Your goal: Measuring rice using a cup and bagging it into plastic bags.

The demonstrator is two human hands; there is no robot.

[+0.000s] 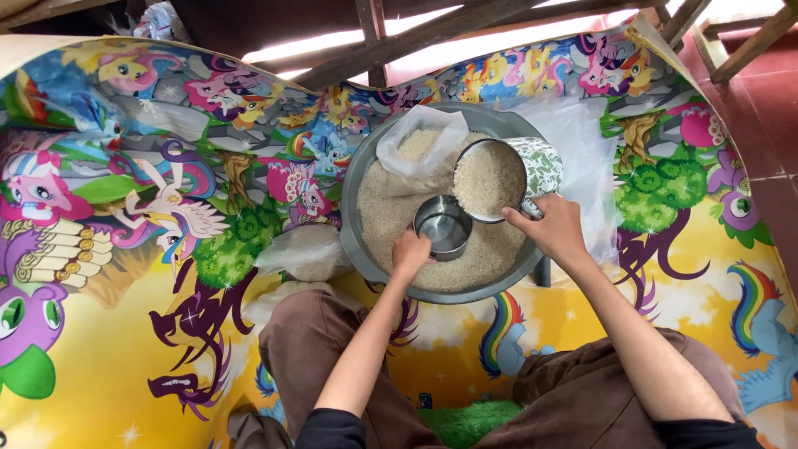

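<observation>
A: Steel all round: a wide grey basin [357, 241] of white rice [391, 212] sits toward the far edge of the cartoon-printed mat [125, 333], and a small steel cup [443, 226] stands in the rice near the basin's middle.

B: Who has what?

A: The left hand [410, 252] rests on the near rim of the small cup, fingers curled together over it. The right hand [555, 229] is clamped round the handle side of a green-patterned mug [507, 176], which is heaped with rice and tipped toward the cup.

B: So the step?

A: I'd judge it as measuring: rice scooped up, about to go from mug to cup. The pour wants a steady tilt right over the cup's mouth while the left hand keeps it upright.

B: Anything unclear?

A: The cup looks empty, though glare makes that uncertain. A clear plastic bag [420, 145] lies on the rice at the far side; its contents seem to be rice too. Another bag [303, 254] sits against the basin's left edge, half hidden. The mug's handle is covered by the fingers.
</observation>
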